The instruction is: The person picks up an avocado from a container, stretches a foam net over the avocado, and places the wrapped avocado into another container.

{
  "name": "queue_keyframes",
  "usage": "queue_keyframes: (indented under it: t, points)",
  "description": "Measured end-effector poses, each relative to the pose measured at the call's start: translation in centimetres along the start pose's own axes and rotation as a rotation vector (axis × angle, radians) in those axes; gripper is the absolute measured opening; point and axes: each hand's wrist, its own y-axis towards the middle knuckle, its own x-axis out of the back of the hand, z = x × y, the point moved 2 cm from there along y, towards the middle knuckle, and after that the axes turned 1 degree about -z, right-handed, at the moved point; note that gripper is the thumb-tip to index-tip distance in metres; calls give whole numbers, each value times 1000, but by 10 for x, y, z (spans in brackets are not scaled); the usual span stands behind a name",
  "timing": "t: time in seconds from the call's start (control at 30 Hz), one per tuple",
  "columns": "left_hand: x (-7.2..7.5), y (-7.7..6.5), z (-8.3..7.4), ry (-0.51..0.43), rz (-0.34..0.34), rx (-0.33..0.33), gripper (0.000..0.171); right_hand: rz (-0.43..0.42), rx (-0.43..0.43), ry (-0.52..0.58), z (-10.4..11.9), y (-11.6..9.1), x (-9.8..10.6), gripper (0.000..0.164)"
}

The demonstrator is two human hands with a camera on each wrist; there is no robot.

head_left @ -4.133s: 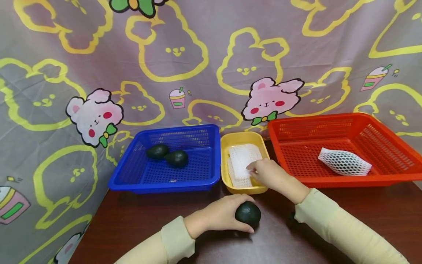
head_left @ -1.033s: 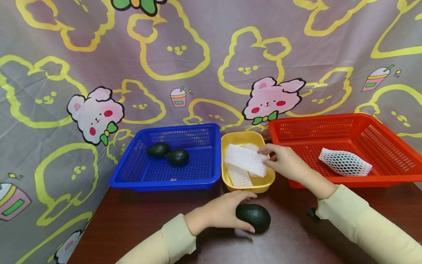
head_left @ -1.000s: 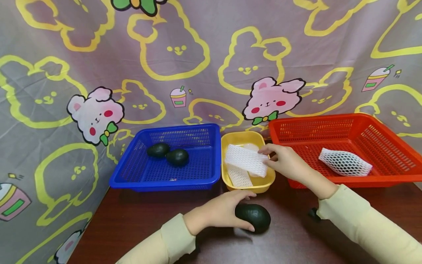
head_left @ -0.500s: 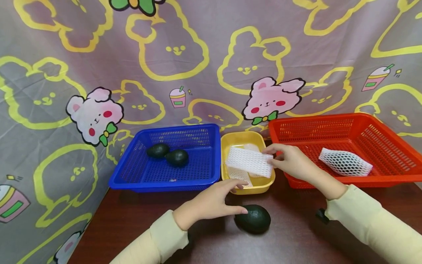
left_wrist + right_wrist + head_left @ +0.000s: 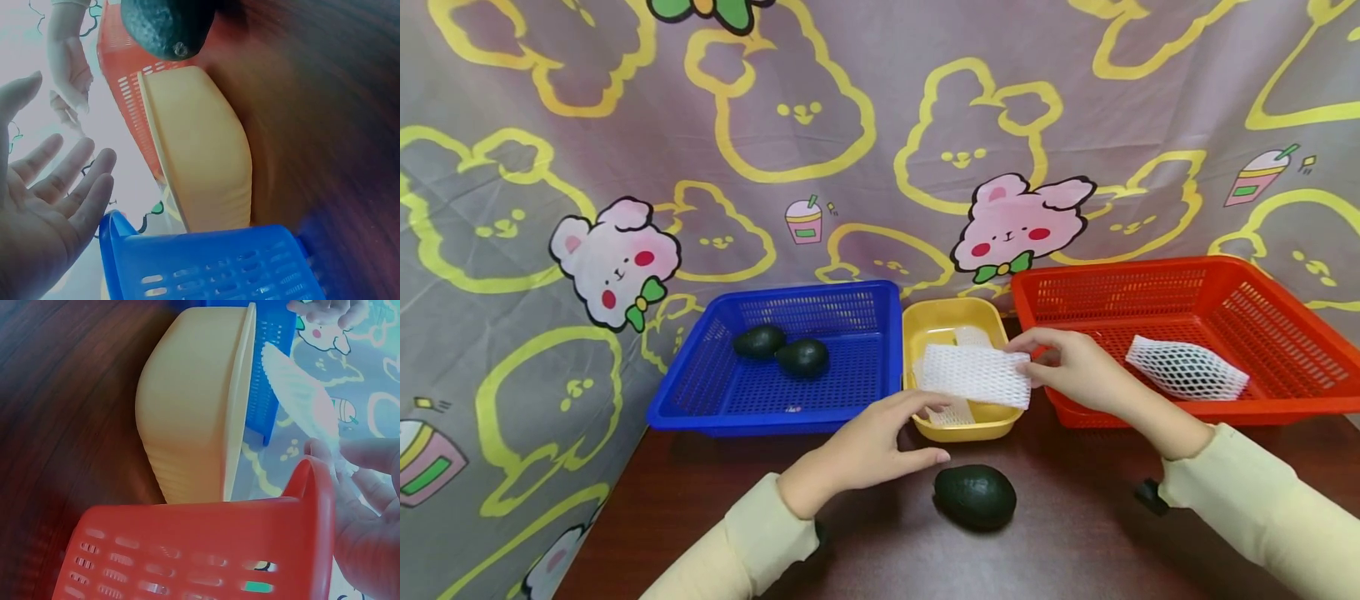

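Observation:
My right hand [image 5: 1075, 367] pinches one end of a white foam net sleeve [image 5: 973, 375], held flat over the yellow bin [image 5: 962, 432]. In the right wrist view the same foam net sleeve [image 5: 303, 394] sticks out from between thumb and fingers. My left hand [image 5: 865, 446] is empty, its fingers spread, near the bin's front left corner. A dark green avocado [image 5: 975, 497] lies on the table just right of and below the left thumb, apart from it. More white netting [image 5: 955, 413] lies in the bin under the held sleeve.
A blue basket [image 5: 775, 427] with two avocados [image 5: 803, 359] stands left of the yellow bin. At the right, a red basket [image 5: 1187, 408] contains an avocado in white netting [image 5: 1187, 369]. A patterned cloth [image 5: 880, 125] hangs behind.
My left hand has let go of the avocado and moved up and left toward the bin. My right hand has taken a foam net sleeve and drawn it to the right.

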Motion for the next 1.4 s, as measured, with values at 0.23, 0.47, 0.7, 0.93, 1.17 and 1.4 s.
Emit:
queue_keyframes:
  t: [0.23, 0.47, 0.7, 0.93, 1.17, 1.4]
  points:
    - [5, -3, 0, 45, -98, -30, 53, 7, -13, 50, 5, -9, 3, 28]
    - [8, -5, 0, 70, -174, -86, 53, -4, 3, 34, 12, -18, 7, 28]
    - [9, -3, 1, 117, -205, -115, 54, 10, 19, 54, 18, -23, 5, 26]
    - [7, -2, 0, 127, -184, -109, 58, 38, 42, 114, 21, -26, -1, 25]
    - [4, 1, -3, 102, -141, -75, 63, 88, 78, 194, 25, -30, -12, 25]
    - [-5, 2, -6, 131, -76, -4, 70, 145, 109, 270, 32, -32, -27, 24]
